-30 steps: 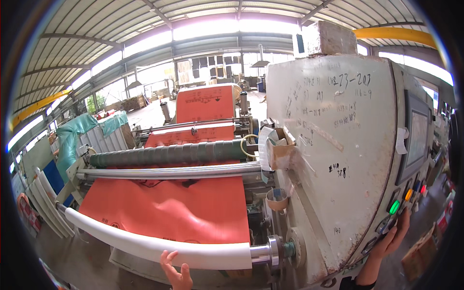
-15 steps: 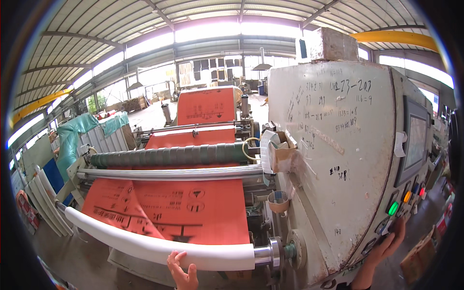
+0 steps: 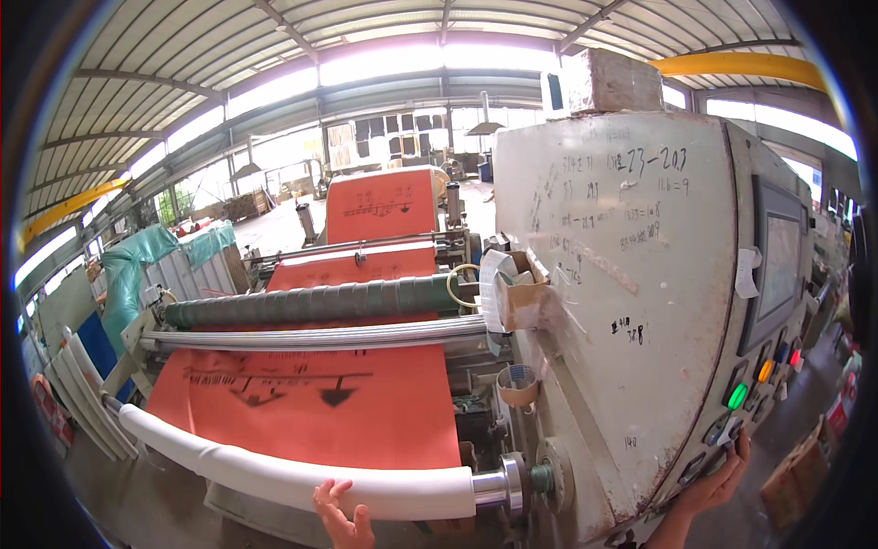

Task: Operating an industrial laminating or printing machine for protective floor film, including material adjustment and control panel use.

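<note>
So the white roller point(image 3: 302, 476) runs across the near edge of the machine, with the orange sheet point(image 3: 315, 407) coming down over it from the far side. Left hand point(image 3: 343, 517) is up against the roller's underside near its right end, fingers spread open and touching, not wrapped around anything. Right hand point(image 3: 718, 480) is over at the near right, fingertips on the buttons of the control panel point(image 3: 764, 361), holding nothing. Beyond the sheet there's a steel bar point(image 3: 320, 336) and a dark green roller point(image 3: 320, 302) behind that.
</note>
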### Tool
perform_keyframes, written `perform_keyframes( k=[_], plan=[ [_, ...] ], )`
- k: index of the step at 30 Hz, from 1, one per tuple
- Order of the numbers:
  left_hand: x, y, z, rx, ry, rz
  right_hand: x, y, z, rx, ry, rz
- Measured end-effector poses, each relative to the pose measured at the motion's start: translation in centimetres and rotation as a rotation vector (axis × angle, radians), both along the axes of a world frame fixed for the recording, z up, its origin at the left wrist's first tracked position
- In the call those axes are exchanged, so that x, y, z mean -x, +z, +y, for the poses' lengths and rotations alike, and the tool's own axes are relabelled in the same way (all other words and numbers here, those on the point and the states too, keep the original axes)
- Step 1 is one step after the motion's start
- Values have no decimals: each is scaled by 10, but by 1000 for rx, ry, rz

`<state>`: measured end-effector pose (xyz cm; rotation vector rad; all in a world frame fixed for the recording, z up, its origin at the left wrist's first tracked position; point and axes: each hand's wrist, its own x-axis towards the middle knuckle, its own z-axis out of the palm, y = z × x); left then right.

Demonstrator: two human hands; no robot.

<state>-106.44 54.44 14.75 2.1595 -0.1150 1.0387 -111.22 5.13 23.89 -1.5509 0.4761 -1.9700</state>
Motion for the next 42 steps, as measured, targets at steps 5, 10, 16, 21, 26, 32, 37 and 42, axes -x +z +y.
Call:
perform_keyframes(
  k=[5,10,16,21,26,32,37,42],
  plan=[
    [-4,-1,0,-112,31,-1,-2,-2,-3,0,-8,22],
    [4,-10,8,-35,27,3,-10,-17,-28,2,42,-78],
    [10,-2,8,-62,81,2,9,34,-43,69,164,-72],
    [21,7,12,11,84,-11,-5,41,-22,276,53,64],
    [25,4,19,-29,125,-57,-9,43,-12,240,33,118],
    [19,3,16,-59,83,-57,-11,34,-26,261,125,22],
    [20,0,16,-52,68,-39,-10,31,-28,247,150,10],
    [17,-4,18,-60,71,-12,-15,37,-19,272,153,28]
  ],
)
